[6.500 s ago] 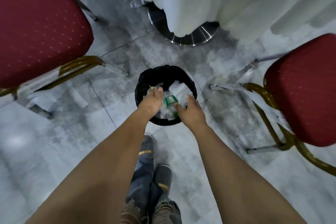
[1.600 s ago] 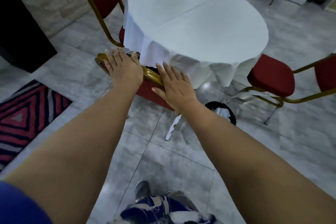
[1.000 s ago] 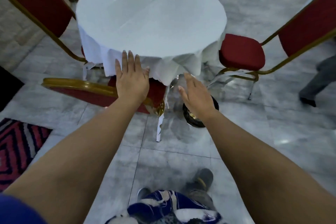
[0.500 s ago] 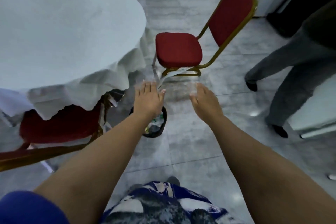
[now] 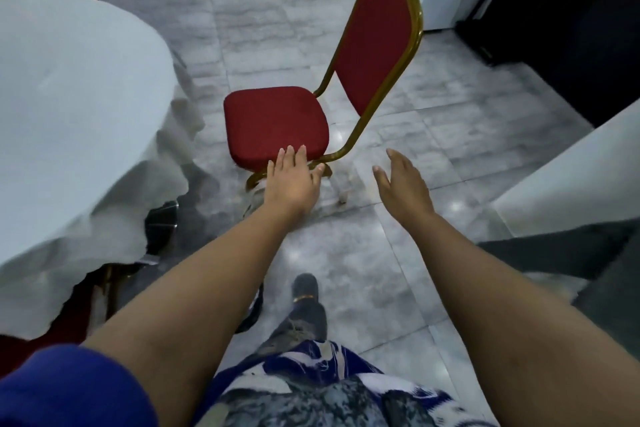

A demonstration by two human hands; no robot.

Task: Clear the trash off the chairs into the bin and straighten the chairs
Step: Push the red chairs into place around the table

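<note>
A red padded chair (image 5: 273, 121) with a gold frame stands on the floor ahead, its backrest (image 5: 377, 38) angled to the right. Nothing lies on its seat. My left hand (image 5: 294, 180) is open, fingers spread, with its fingertips over the seat's near edge. My right hand (image 5: 403, 184) hangs open above the floor, to the right of the seat and apart from the frame. A dark rim of the black bin (image 5: 254, 305) shows from under my left forearm; the rest is hidden.
The round table with a white cloth (image 5: 69, 114) fills the left, its metal base (image 5: 162, 222) just beyond the cloth's edge. Another red chair (image 5: 65, 326) is tucked under it at lower left. A person's dark trouser leg (image 5: 554, 250) reaches in from the right. White and black cabinets stand at the far right.
I have let go of the left chair's backrest and turned right. The right-hand chair is now close, and both open hands have come up to its seat.
</note>
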